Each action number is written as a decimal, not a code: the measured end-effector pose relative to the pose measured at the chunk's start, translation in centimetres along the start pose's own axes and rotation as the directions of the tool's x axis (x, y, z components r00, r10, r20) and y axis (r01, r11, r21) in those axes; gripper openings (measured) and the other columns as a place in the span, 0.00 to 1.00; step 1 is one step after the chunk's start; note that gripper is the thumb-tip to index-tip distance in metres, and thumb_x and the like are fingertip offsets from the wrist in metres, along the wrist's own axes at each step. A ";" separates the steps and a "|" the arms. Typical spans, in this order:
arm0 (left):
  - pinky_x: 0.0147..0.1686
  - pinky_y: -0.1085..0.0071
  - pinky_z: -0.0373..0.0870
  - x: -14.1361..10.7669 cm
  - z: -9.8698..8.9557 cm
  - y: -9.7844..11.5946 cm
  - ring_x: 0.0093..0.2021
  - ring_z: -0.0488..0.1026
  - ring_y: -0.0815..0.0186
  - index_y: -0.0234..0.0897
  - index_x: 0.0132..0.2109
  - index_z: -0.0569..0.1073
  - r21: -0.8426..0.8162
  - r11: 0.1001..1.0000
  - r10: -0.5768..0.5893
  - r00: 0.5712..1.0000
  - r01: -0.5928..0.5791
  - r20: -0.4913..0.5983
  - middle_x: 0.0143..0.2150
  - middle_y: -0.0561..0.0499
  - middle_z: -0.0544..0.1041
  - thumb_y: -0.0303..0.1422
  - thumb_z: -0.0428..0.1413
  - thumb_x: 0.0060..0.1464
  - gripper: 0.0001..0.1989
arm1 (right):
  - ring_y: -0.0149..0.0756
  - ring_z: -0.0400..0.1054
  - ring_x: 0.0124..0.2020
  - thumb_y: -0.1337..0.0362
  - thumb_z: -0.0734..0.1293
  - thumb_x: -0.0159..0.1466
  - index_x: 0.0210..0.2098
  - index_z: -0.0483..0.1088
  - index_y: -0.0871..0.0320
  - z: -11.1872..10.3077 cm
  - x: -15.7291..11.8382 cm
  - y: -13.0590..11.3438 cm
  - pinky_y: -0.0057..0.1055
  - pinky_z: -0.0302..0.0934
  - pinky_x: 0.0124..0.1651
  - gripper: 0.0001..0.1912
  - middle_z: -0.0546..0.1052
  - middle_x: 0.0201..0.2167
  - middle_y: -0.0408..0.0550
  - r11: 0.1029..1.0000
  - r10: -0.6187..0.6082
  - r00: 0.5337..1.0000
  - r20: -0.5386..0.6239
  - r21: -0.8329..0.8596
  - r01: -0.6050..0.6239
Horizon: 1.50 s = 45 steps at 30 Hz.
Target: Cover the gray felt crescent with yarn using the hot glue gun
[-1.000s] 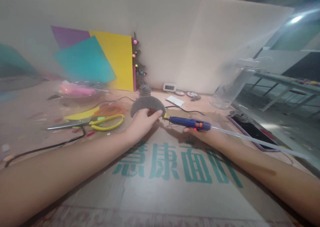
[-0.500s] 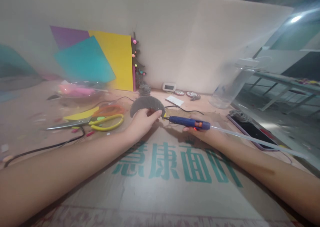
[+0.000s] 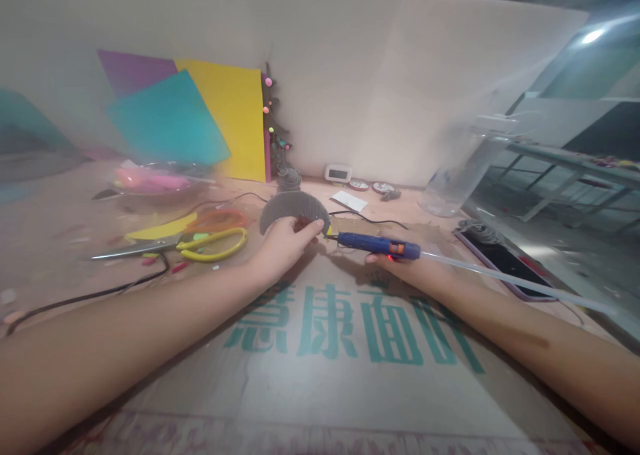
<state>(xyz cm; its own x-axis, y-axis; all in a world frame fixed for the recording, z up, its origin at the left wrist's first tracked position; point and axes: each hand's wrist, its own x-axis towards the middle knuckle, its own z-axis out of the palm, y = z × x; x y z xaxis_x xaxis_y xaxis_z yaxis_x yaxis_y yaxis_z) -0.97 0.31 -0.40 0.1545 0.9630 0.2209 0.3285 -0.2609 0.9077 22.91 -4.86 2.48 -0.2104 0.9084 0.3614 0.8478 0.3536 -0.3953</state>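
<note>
A grey, ribbed round object [image 3: 295,208] is held at its lower edge by my left hand [image 3: 293,238], thumb pointing right. Beside its right edge is the nozzle of a blue glue gun [image 3: 373,243], close to a small yellow bit [image 3: 329,231]. My right hand [image 3: 400,265] is closed round the glue gun from below; most of its fingers are hidden. A long clear glue stick [image 3: 500,277] sticks out of the gun's rear. Under both hands lies a sheet with green characters [image 3: 327,321].
Yellow-handled scissors [image 3: 213,245] and a black cable [image 3: 85,299] lie left. Behind are coloured sheets [image 3: 235,121], a small decorated tree [image 3: 273,118] and a white device [image 3: 338,173]. A clear jug [image 3: 450,181] and a phone [image 3: 505,265] are right.
</note>
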 end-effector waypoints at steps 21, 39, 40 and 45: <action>0.30 0.71 0.62 0.0 0.0 0.0 0.30 0.73 0.63 0.36 0.33 0.77 0.017 1.000 0.016 1.000 -0.016 0.005 0.29 0.49 0.80 0.53 0.54 0.53 0.23 | 0.38 0.68 0.25 0.50 0.69 0.56 0.23 0.69 0.54 0.2 -0.1 0.1 0.34 0.61 0.29 0.15 0.72 0.22 0.45 1.000 -0.015 1.000 -0.027 0.010 0.015; 0.33 0.69 0.65 0.3 0.2 -0.3 0.32 0.74 0.62 0.34 0.33 0.77 -0.065 0.998 -0.015 1.000 0.016 0.025 0.30 0.46 0.80 0.52 0.55 0.51 0.23 | 0.35 0.67 0.23 0.51 0.70 0.54 0.20 0.66 0.54 -0.2 0.0 -0.9 0.31 0.61 0.28 0.16 0.71 0.19 0.43 1.000 -0.019 0.993 -0.120 -0.025 0.016; 0.34 0.69 0.65 0.3 0.2 -0.3 0.32 0.74 0.62 0.34 0.33 0.77 -0.067 0.998 -0.014 1.000 0.016 0.025 0.30 0.46 0.80 0.52 0.55 0.51 0.23 | 0.36 0.67 0.23 0.51 0.70 0.54 0.20 0.66 0.54 -0.3 0.0 -1.0 0.31 0.61 0.28 0.16 0.71 0.19 0.43 1.000 -0.009 0.994 -0.111 -0.021 0.006; 0.33 0.70 0.65 0.2 0.2 -0.2 0.31 0.74 0.62 0.34 0.32 0.77 -0.069 0.997 -0.015 1.000 0.017 0.016 0.30 0.46 0.79 0.51 0.56 0.50 0.22 | 0.38 0.69 0.25 0.51 0.70 0.56 0.23 0.69 0.54 -0.2 0.0 -0.9 0.33 0.62 0.29 0.14 0.73 0.21 0.44 0.999 0.039 0.997 -0.070 -0.017 -0.040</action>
<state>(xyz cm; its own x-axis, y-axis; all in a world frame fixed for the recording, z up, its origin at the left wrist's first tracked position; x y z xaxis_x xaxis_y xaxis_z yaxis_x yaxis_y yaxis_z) -0.77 0.56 -0.60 0.1648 0.9656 0.2010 0.2657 -0.2397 0.9338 22.29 -5.18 3.02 -0.1426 0.9036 0.4038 0.8637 0.3129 -0.3952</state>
